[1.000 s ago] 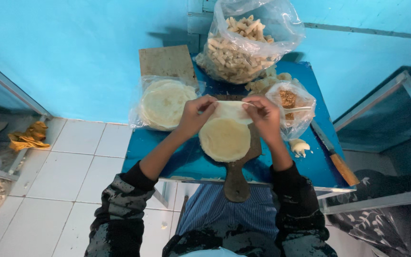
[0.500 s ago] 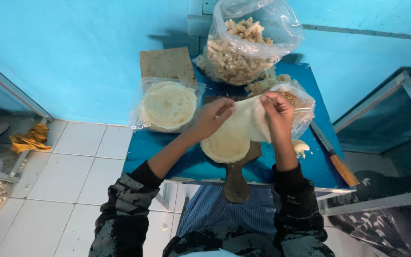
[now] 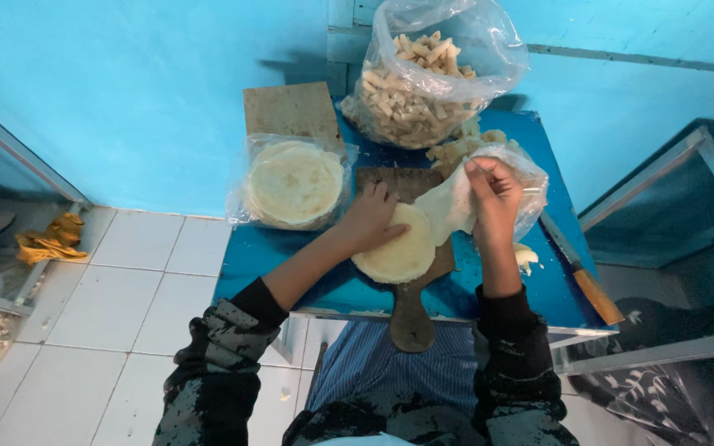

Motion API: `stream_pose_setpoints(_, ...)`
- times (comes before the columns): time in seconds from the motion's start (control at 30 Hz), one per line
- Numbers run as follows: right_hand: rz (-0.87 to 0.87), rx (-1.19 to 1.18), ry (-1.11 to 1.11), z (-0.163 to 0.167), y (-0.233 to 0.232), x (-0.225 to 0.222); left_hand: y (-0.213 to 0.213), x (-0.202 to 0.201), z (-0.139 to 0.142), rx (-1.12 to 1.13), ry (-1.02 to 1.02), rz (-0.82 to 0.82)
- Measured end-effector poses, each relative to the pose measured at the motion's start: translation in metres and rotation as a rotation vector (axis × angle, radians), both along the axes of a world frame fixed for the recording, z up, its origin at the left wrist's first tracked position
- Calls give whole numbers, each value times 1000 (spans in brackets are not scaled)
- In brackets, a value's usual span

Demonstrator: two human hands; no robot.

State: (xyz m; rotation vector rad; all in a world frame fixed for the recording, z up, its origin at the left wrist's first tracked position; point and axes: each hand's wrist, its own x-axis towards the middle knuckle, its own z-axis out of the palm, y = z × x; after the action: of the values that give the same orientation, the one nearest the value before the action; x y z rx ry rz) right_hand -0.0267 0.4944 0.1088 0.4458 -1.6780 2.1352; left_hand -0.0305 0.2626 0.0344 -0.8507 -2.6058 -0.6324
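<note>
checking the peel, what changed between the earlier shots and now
The right hand has peeled the top wrapper up and rightward off the stack. The left hand moved down to press the stack. Cutting board, bags and knife stayed put.

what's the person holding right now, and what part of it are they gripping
The right hand pinches one thin round wrapper sheet by its upper edge, peeling it up off the stack of wrappers. The left hand holds nothing; it presses flat on the stack.
</note>
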Motion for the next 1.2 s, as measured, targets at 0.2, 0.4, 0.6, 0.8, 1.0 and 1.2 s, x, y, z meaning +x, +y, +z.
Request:
stream_pose_setpoints(0.2,-17,-28,31,4,9,2,-3,-10,6,80,-49,-53)
stream_pose_setpoints(0.4,1,-93,47,8,9,3,-38,5,43,362,-110,-238)
stream_pose_setpoints(0.6,27,1,-17,7,4,5,-124,7,86,671,-310,-44)
stream_pose_setpoints(0.8,196,141,-109,3,2,4,-137,3,104,79,409,552)
stream_pose_setpoints(1.0,338,193,-161,-5,5,2,-29,21,88,322,-70,-353)
stream_pose_setpoints(1.2,361,167,-181,-8,14,-2,3,-1,67,466,-503,-539)
